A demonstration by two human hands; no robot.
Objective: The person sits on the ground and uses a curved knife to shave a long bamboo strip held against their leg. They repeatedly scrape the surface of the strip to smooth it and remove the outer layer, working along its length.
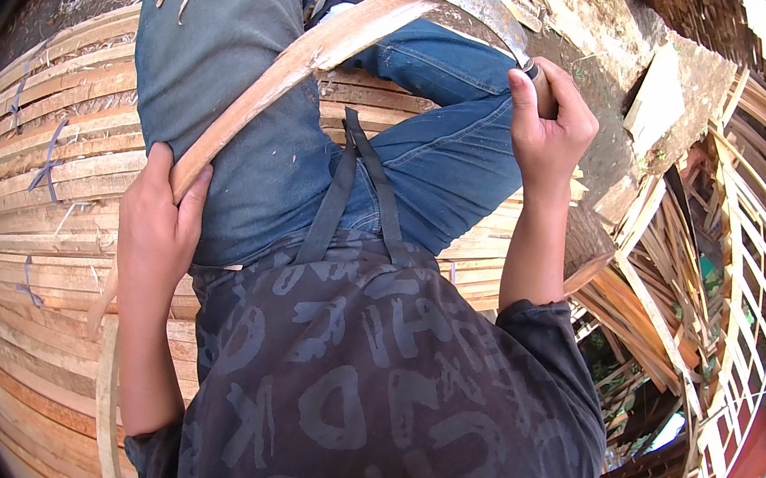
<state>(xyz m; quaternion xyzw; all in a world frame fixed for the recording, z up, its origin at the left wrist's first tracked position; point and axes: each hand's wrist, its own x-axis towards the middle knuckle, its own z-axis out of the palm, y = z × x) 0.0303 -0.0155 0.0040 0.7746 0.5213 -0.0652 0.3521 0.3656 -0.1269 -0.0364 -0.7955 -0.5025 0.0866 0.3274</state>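
Observation:
A long, slightly curved strip of wood [288,72] runs from my lap up to the far right, its face pale and freshly cut in places. My left hand [153,213] is closed round its near end, over my left thigh. My right hand [551,121] grips the dark handle of a curved sickle-like knife [470,4]. The grey, stained blade reaches up and left from my fist, and its tip end lies against the strip. Part of the handle is hidden by my fingers.
Bundles of wooden slats [45,174], tied with purple string [46,169], lie under and left of me. A stone slab [683,96] stands at the right. Below it are a woven lattice basket [739,293] and loose split strips [643,323]. Shavings litter the ground ahead.

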